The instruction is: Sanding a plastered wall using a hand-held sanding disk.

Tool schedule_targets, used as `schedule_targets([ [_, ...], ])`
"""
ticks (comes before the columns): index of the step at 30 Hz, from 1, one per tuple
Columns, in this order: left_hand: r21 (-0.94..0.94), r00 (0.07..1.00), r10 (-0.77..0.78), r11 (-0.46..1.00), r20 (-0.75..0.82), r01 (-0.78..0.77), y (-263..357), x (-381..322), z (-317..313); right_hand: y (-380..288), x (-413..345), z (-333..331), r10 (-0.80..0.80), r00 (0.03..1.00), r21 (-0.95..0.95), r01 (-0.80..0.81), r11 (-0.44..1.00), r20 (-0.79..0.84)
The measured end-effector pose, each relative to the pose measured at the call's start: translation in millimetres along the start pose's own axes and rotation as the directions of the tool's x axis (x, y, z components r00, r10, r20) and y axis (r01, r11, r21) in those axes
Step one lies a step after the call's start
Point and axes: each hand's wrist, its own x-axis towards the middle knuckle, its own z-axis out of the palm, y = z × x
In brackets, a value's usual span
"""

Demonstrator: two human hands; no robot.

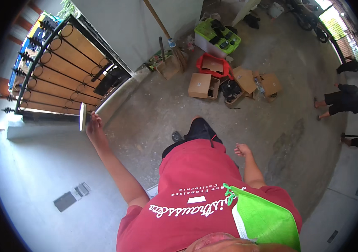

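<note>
My left hand [95, 126] is raised out to the left. It grips a pale, flat, rounded object [82, 117], seen nearly edge-on, with a dark part at the fingers; its exact kind is unclear. Just beyond it stands a black wrought-iron gate [62, 67] backed with brown panels. My right hand [242, 149] hangs low at my right side, fingers curled, with nothing visible in it. A bright green fabric piece [265, 217] with a green cord lies across the right of my red T-shirt [198, 170], which bears writing.
Ahead on the concrete floor [153, 110] are a cardboard box [199, 85], a red bag [214, 65], opened cardboard [244, 78] and a green-lidded plastic bin [217, 37]. A broom [179, 56] and dustpan [168, 68] lean at the wall. A person [344, 98] stands at right, near a motorcycle [308, 20].
</note>
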Motion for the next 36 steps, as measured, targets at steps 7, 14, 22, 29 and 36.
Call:
schedule_targets([
  [7, 0.155, 0.977, 0.165, 0.97, 0.135, -0.185, 15.8, 136.7, 137.8, -161.7, 56.0, 47.3, -0.029, 0.997, -0.165, 0.041, 0.986, 0.071],
  [14, 0.335, 0.841, 0.45, 0.776, 0.301, -0.535, 19.9, 331.0, 327.7, -380.1, 208.5, 53.0, -0.197, 0.979, 0.018, 0.196, 0.98, 0.051],
  [22, 0.246, 0.565, 0.646, 0.52, 0.514, -0.818, -15.2, 683.6, 570.2, -654.7, 354.7, 8.9, -0.424, 0.902, -0.176, 0.431, 0.885, 0.079],
  [29, 0.571, 0.729, 0.492, 0.457, 0.476, -0.682, -196.1, 819.5, 681.5, -848.8, 533.7, -112.2, -0.521, 0.768, -0.242, 0.462, 0.853, -0.371],
  [36, 0.715, 0.835, 0.295, 0.432, 0.464, -0.55, -372.9, 860.0, 713.8, -990.1, 655.9, -190.5, -0.621, 0.643, -0.667, 0.22, 0.712, -0.449],
])
